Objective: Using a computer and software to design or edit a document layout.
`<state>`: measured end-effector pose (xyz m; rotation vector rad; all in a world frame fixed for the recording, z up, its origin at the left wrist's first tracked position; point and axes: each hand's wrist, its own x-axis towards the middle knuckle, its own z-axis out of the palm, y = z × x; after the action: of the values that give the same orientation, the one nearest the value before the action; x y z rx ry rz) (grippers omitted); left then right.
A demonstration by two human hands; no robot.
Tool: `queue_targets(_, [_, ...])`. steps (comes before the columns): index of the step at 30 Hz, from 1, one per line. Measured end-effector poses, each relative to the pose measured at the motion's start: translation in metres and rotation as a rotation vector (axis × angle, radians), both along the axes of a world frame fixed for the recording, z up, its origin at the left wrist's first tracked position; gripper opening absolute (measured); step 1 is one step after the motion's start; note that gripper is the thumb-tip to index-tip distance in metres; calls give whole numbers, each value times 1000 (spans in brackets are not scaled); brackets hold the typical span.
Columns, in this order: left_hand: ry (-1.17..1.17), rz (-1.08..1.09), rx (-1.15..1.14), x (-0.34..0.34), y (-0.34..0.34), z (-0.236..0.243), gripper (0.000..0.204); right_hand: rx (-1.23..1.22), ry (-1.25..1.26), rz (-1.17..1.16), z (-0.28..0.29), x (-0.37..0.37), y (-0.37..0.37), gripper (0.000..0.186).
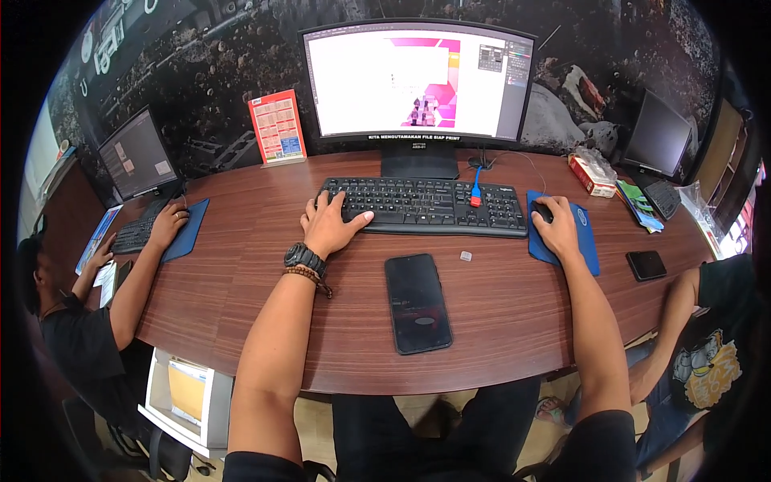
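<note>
My left hand (pixel 329 222) rests with spread fingers on the left end of a black keyboard (pixel 414 215), a watch and beads at its wrist. My right hand (pixel 559 230) is curled over a black mouse (pixel 543 208) on a blue pad (pixel 586 251). A blue cable with a red end (pixel 475 195) lies across the keyboard. Below it are a dark phone (pixel 418 293) and a small pale square object (pixel 466 256). The curved monitor (pixel 369 84) ahead shows a white and pink layout.
A co-worker (pixel 80 337) at the left uses another computer (pixel 140 157). An open drawer (pixel 181 398) is beside me. At the right are a seated person (pixel 707 353), a monitor (pixel 658 136), boxes (pixel 592 176) and a phone (pixel 646 265). A red calendar (pixel 277 124) stands behind the keyboard.
</note>
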<state>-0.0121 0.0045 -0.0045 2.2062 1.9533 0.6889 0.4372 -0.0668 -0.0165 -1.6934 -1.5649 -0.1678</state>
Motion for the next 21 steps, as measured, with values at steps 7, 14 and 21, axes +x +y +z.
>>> queue_targets(7, [7,5,-4,0,0,0,94,7,7,40,0,0,1,35])
queue_targets(14, [11,2,2,1,0,-1,94,16,4,55,-2,2,2,34])
queue_targets(21, [18,5,-2,0,1,0,94,9,6,47,0,0,1,34])
